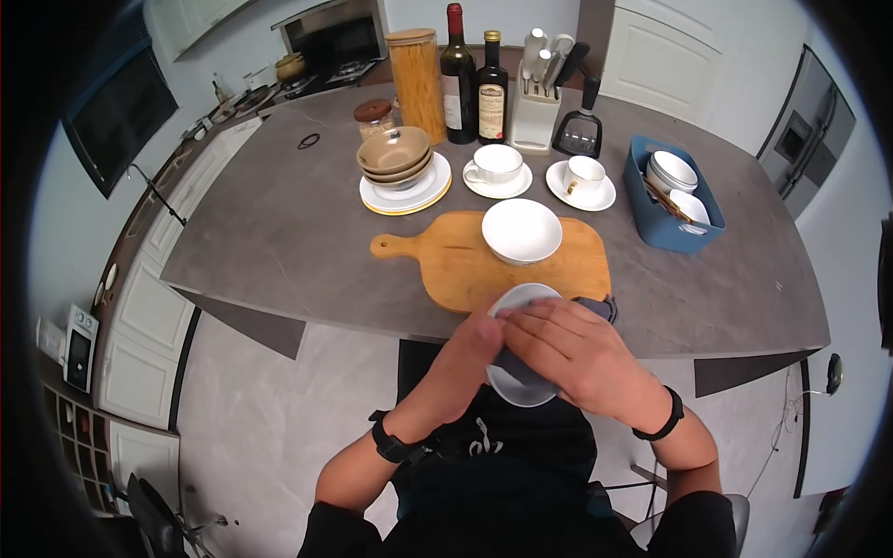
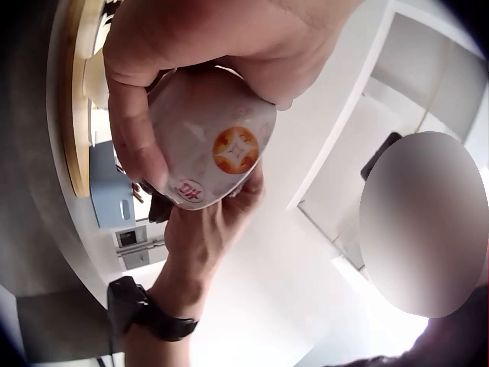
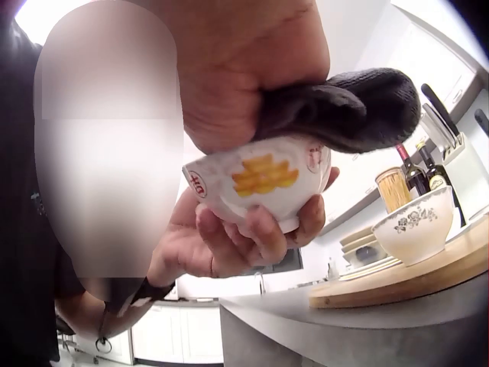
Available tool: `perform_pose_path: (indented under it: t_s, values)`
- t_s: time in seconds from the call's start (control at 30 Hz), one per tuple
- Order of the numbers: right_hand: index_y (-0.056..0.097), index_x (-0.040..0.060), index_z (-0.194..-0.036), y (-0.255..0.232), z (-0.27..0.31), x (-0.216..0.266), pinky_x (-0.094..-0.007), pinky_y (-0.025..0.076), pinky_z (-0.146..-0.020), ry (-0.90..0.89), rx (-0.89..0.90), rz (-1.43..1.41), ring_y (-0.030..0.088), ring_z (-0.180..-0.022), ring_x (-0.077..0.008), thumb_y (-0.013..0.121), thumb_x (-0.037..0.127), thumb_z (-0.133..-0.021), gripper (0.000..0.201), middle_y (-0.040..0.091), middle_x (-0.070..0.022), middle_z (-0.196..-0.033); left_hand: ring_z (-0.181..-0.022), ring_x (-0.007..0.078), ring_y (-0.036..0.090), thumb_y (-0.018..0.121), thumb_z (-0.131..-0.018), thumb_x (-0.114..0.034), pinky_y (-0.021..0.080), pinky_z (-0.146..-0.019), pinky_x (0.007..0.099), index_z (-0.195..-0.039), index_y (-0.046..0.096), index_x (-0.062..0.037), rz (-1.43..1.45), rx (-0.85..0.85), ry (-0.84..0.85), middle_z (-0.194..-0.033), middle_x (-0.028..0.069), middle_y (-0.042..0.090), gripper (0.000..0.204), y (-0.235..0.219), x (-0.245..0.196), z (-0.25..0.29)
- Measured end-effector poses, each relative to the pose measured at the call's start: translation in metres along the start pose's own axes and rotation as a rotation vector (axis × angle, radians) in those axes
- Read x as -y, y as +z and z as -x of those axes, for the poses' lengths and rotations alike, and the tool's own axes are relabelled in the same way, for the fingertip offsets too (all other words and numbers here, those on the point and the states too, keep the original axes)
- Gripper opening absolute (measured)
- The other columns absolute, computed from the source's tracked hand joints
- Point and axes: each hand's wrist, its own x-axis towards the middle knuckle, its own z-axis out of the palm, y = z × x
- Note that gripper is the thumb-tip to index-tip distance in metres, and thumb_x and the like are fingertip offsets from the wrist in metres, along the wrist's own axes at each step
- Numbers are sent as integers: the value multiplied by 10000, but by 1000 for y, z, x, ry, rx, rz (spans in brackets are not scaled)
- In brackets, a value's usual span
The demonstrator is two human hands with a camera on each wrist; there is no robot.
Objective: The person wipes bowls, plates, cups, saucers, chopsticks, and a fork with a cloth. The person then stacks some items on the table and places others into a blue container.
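My left hand grips a small white bowl from its outer side, over the front edge of the counter. In the right wrist view its fingers curl under the bowl's base. Orange and red printed motifs show on the bowl's outer wall. My right hand holds a dark grey cloth bunched at the rim and inside the bowl; part of the cloth hangs out past the hand. The hands hide much of the bowl's inside. A second white bowl stands upright on the wooden cutting board just beyond.
Brown bowls sit stacked on plates at left. Two cups with saucers stand behind the board. A blue bin of dishes is at right. Bottles, a pasta jar and a knife block line the back.
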Motion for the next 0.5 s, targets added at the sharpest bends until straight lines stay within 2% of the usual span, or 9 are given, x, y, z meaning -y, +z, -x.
perform_pose_path:
  t_s: [0.07, 0.1, 0.13, 0.27, 0.33, 0.37, 0.43, 0.47, 0.5]
  values:
    - [645, -35, -1219, 9, 0, -3, -404, 524, -966, -33, 70, 86, 652, -1119, -307, 646, 39, -771, 455, 677, -155, -1198, -1268, 169, 536, 484, -1047, -559, 462, -1047, 336, -1518, 387, -50, -252, 146, 268, -1386, 78, 546, 700, -6, 1, -5]
    - [651, -30, -1210, 8, 2, 0, -401, 525, -931, 13, 111, 90, 654, -1101, -288, 659, 33, -754, 460, 681, -142, -1173, -1257, 166, 519, 653, -998, -417, 420, -1067, 322, -1517, 402, -57, -190, 50, 220, -1358, 73, 558, 679, -4, 1, -1]
    - [657, -24, -1201, 8, 4, 2, -397, 527, -896, 64, 151, 94, 656, -1084, -270, 672, 28, -738, 466, 685, -128, -1147, -1257, 166, 519, 653, -998, -417, 420, -1067, 322, -1517, 402, -57, -188, 41, 217, -1358, 73, 558, 679, -3, -2, 0]
    - [664, -16, -1192, 8, 7, 10, -392, 533, -815, 166, 144, -51, 674, -970, -298, 716, 14, -712, 484, 693, -138, -1061, -1291, 194, 507, 811, -871, -336, 404, -1092, 341, -1521, 404, -67, -462, 33, 504, -1388, 91, 533, 812, -3, 1, -5]
    - [664, -19, -1170, 9, 7, 13, -354, 542, -787, 494, 126, -464, 698, -894, -245, 732, -14, -793, 383, 716, -111, -1024, -1301, 203, 503, 847, -833, -331, 399, -1099, 348, -1517, 410, -66, -505, 39, 573, -1402, 97, 520, 854, -2, 5, -6]
    - [664, -19, -1170, 9, 6, 13, -354, 542, -787, 496, 122, -463, 698, -894, -245, 732, -14, -793, 383, 716, -111, -1024, -1309, 213, 502, 862, -812, -332, 394, -1106, 352, -1520, 403, -67, -542, 45, 634, -1419, 102, 506, 885, -1, 6, -7]
    - [662, -23, -1170, 11, 6, 14, -322, 553, -782, 872, 54, -1051, 703, -899, -175, 691, 33, -928, 249, 733, -73, -1026, -1317, 224, 501, 877, -790, -333, 389, -1114, 357, -1523, 396, -68, -583, 52, 690, -1437, 107, 491, 916, 1, 10, -7]
    - [662, -23, -1170, 11, 7, 15, -322, 553, -782, 872, 52, -1055, 703, -899, -175, 691, 33, -928, 249, 733, -73, -1026, -1321, 225, 499, 854, -814, -347, 385, -1119, 363, -1531, 378, -71, -557, 50, 727, -1443, 108, 485, 904, 3, 14, -8]
    - [651, -22, -1197, 10, 8, 17, -314, 557, -809, 995, -156, -1288, 694, -942, -149, 684, 58, -952, 260, 725, -67, -1075, -1325, 227, 498, 831, -838, -362, 381, -1125, 369, -1539, 360, -73, -529, 46, 765, -1449, 110, 480, 893, 4, 15, -8]
